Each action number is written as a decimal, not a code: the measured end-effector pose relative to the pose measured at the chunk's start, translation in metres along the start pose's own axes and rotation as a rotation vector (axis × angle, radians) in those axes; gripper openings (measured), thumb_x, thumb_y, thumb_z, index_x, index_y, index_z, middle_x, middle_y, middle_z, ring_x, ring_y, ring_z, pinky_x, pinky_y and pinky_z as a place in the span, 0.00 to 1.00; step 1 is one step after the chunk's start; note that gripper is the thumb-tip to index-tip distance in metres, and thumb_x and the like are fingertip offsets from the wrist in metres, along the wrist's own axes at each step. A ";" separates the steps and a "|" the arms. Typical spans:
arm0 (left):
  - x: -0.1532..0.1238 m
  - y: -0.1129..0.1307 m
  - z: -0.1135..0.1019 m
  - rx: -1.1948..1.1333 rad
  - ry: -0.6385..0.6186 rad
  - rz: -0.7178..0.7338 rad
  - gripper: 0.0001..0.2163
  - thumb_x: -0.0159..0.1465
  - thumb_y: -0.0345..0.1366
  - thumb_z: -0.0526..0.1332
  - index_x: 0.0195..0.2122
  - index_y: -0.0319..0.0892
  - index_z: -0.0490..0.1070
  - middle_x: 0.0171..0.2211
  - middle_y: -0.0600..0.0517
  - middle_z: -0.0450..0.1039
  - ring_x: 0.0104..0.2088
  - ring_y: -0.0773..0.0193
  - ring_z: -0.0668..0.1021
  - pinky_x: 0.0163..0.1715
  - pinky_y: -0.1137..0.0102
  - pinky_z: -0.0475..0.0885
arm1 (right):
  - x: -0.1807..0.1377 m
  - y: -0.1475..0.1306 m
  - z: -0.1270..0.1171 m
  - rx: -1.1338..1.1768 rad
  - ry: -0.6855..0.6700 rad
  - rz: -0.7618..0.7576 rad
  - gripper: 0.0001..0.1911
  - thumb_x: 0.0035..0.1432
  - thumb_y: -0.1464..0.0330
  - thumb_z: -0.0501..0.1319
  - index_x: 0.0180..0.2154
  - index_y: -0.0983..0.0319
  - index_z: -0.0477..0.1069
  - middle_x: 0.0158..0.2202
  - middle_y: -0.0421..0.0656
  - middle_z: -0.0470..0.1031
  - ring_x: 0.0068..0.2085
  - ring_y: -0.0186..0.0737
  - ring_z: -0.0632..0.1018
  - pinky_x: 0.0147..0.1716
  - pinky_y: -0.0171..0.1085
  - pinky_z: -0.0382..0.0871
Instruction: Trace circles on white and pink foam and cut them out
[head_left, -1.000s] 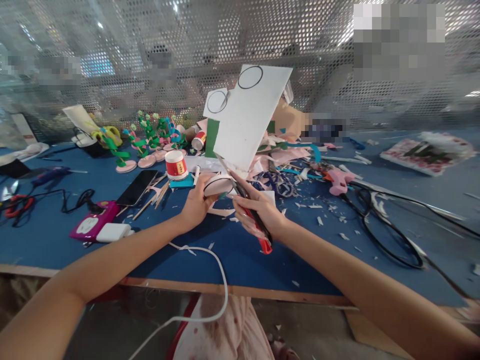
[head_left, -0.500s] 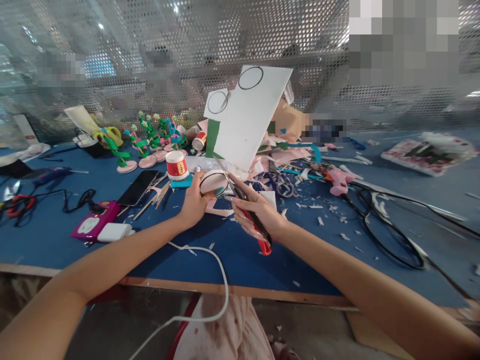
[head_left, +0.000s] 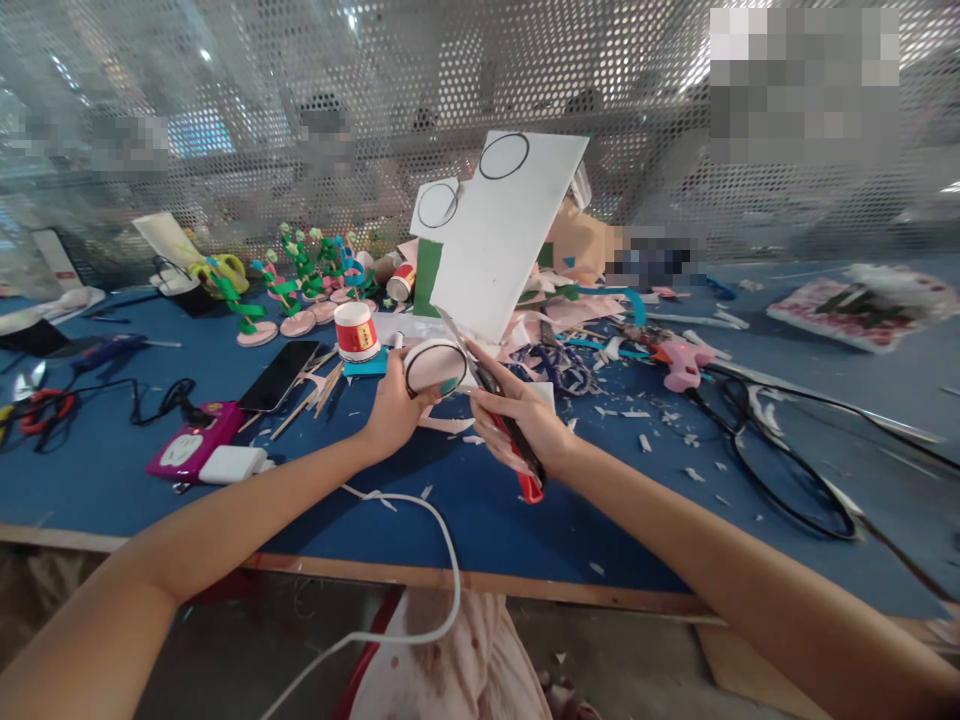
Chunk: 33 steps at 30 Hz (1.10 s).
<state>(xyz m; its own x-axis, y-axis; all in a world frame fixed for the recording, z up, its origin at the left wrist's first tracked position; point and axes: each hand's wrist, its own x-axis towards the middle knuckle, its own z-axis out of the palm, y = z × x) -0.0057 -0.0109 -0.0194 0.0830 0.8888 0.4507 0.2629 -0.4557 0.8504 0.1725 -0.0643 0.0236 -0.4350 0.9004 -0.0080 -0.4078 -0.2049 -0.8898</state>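
My left hand (head_left: 394,410) pinches a small round piece of white card (head_left: 431,366) with a black circle drawn near its edge. A teal patch shows at the card's lower right. In my right hand (head_left: 525,420) is a pair of scissors (head_left: 496,388) with black and red handles. Its blades point up and left, beside the right edge of the card. Behind the card leans a large white sheet (head_left: 491,240) marked with a black circle. Left of it, an upturned red and white paper cup (head_left: 356,335) stands on something bright blue.
Paper scraps (head_left: 622,412) litter the blue table (head_left: 360,540). To the left lie a phone (head_left: 279,377), a purple device (head_left: 191,445) and several green craft plants (head_left: 285,290). A pink glue gun (head_left: 684,362) with a black cord is at the right. A white cable (head_left: 442,530) crosses the front edge.
The scissors have shifted slightly right, and their blades now stand a little apart from the card's edge. The card is turned slightly in my left hand.
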 end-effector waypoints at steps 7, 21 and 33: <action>0.000 -0.013 0.002 -0.168 0.095 -0.071 0.33 0.52 0.48 0.71 0.52 0.44 0.56 0.45 0.45 0.72 0.43 0.53 0.80 0.40 0.57 0.80 | 0.001 -0.001 -0.001 -0.015 0.010 0.029 0.47 0.58 0.72 0.58 0.72 0.55 0.37 0.17 0.30 0.64 0.10 0.29 0.59 0.05 0.26 0.56; 0.000 0.004 0.007 -0.342 -0.037 -0.094 0.37 0.48 0.53 0.72 0.51 0.46 0.53 0.52 0.42 0.68 0.40 0.56 0.80 0.33 0.63 0.81 | -0.001 -0.001 0.001 0.018 0.007 0.041 0.45 0.58 0.72 0.58 0.71 0.54 0.39 0.17 0.29 0.63 0.11 0.29 0.58 0.05 0.26 0.55; 0.003 -0.002 0.003 -0.119 0.010 -0.056 0.30 0.49 0.31 0.72 0.51 0.43 0.61 0.48 0.48 0.71 0.51 0.53 0.76 0.52 0.56 0.74 | -0.002 -0.001 0.000 0.011 -0.018 0.019 0.45 0.59 0.71 0.58 0.71 0.52 0.38 0.18 0.29 0.62 0.11 0.28 0.58 0.06 0.26 0.54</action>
<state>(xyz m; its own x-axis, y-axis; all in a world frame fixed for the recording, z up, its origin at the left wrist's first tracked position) -0.0028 -0.0070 -0.0207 0.0621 0.9127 0.4038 0.1506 -0.4085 0.9002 0.1734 -0.0658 0.0249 -0.4566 0.8895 -0.0163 -0.4083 -0.2258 -0.8845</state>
